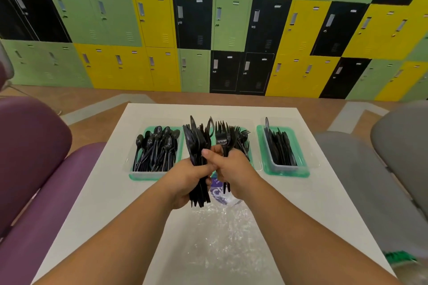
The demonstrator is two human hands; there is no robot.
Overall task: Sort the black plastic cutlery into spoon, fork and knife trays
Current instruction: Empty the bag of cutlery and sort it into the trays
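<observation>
We saw both hands raised over the white table, in front of the middle tray. Left hand was wrapped around a thick bundle of black cutlery, fingers curled tight on it, thumb across the front. Bundle stood nearly upright, long axis running away from us, working ends up and far, handle ends sticking out below the palm. Right hand touched the left, fingers closed on a fork, tines up, handle pointing down toward us.

Spoon tray sat left, spoons lying lengthwise, bowls at the far end. Fork tray mostly hidden behind the hands; forks there showed tines far. Knife tray sat right, knives lengthwise, tips far, one leaning up at the far left corner. Clear plastic bag lay crumpled on the table under the wrists. Purple chair left, grey chair right, lockers behind.
</observation>
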